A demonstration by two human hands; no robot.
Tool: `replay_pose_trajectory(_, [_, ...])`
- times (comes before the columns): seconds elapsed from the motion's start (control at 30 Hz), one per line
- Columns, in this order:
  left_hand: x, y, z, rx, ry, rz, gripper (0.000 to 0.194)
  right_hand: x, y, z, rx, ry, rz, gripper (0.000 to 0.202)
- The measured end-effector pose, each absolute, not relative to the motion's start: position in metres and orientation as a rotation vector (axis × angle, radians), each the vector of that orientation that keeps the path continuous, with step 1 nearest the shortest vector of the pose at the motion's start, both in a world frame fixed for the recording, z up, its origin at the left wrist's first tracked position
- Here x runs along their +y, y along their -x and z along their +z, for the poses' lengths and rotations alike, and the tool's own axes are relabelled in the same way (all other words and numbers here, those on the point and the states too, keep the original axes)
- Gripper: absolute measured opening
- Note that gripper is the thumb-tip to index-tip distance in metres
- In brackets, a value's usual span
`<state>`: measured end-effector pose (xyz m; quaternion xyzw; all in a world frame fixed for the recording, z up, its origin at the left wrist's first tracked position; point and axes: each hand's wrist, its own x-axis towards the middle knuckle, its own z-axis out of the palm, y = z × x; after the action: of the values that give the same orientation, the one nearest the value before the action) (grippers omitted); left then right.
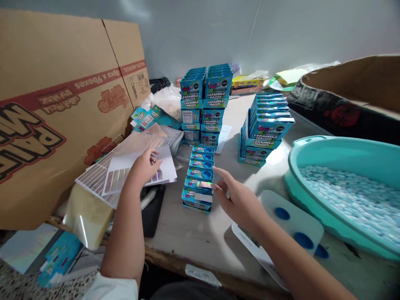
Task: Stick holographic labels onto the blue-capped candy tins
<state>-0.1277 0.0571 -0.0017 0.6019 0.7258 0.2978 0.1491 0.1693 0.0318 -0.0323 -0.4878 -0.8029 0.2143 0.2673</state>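
Observation:
My left hand (146, 166) is over the sheets of stickers (117, 180) at the left, its thumb and fingers curled near each other; whether anything is between them is too small to tell. My right hand (234, 196) touches the right side of a row of small blue boxes (197, 196), thumb and forefinger at a shiny sticker (204, 184) on one box near the front. A pale strip lies on the nearest box. Boxes farther back in the row show round blue openings. Behind the row rise stacked blue display boxes (209, 114).
Another blue stack (265, 129) stands right of centre. At the right are a turquoise tub (295, 162) of wrapped candies and a white scale (265, 200) with blue caps. A large cardboard box (71, 54) fills the left; a dark open box (315, 104) is at back right.

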Motion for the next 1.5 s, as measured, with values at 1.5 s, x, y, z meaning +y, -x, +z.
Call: replay_pose_trajectory(1.5, [0.053, 0.132, -0.005, 1.729, -1.493, 0.803, 0.102, 0.032, -0.163, -0.050, -2.232, 1.390, 0.518, 0.070])
